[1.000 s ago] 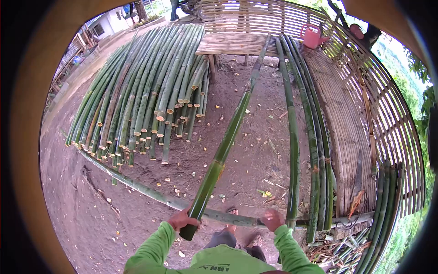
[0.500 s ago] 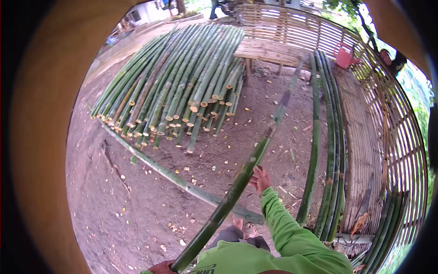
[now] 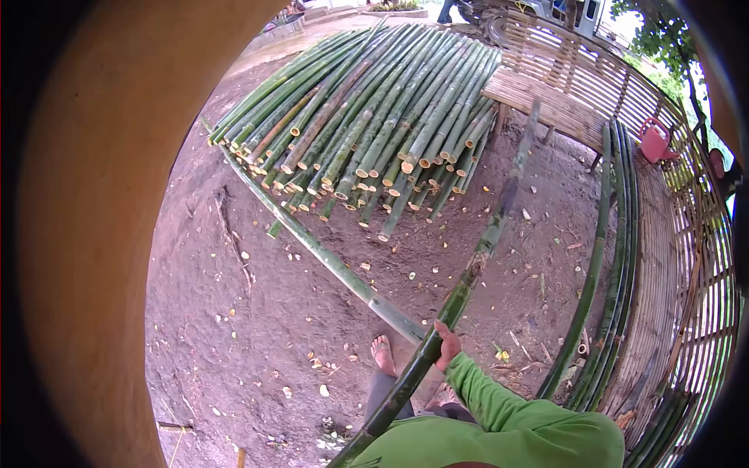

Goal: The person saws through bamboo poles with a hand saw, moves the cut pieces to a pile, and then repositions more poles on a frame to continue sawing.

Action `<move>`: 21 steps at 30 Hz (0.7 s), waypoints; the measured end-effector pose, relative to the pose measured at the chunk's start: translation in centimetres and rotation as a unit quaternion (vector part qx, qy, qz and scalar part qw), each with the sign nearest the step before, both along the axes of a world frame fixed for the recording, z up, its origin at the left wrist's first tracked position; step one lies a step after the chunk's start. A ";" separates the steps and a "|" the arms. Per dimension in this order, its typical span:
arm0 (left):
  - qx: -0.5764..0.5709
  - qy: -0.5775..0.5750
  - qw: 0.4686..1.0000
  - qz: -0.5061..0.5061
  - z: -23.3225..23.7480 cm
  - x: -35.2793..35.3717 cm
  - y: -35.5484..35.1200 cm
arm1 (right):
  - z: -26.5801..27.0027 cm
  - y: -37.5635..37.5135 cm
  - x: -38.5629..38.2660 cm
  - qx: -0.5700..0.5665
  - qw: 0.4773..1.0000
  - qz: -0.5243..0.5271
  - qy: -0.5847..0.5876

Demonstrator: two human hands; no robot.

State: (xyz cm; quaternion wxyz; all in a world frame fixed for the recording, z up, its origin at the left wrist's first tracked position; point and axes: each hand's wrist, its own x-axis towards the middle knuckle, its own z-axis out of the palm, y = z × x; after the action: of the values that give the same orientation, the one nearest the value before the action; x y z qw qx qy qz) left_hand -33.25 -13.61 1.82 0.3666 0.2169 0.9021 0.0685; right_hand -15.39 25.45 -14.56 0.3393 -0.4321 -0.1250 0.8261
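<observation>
A long green bamboo pole (image 3: 449, 312) slants across my body, from the bottom edge up toward the bench. My right hand (image 3: 447, 346), in a green sleeve, is closed around its middle part from the right side. The pole's lower end is cut off by the frame's bottom edge, and my left hand is out of view. Under the held pole, another bamboo pole (image 3: 335, 265) lies on the dirt ground, running from the stack to near my bare feet. A large stack of cut bamboo (image 3: 374, 117) lies ahead, its cut ends toward me.
A slatted bench (image 3: 546, 101) stands behind the stack's right side. Several poles (image 3: 597, 273) lean along the right, beside a slatted platform (image 3: 655, 257) and a bamboo fence (image 3: 706, 257). A red watering can (image 3: 655, 142) sits near the fence. A person's leg (image 3: 445, 11) shows at the top.
The view has shifted, with the stack and fence now farther right. The held pole stands steeper in view, and my left hand has left the frame. One foot now shows farther left.
</observation>
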 end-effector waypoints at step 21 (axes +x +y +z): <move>0.019 -0.036 0.988 0.150 -3.4 -3.1 6.3 | 7.8 -11.8 -28.3 0.261 0.900 0.350 -0.005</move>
State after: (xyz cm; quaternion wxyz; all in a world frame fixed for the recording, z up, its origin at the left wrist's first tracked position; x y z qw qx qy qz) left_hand -36.39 -7.35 -1.62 0.3799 0.0839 0.9093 0.1478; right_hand -43.66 13.67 -6.80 0.1284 -0.2603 -0.4809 0.8274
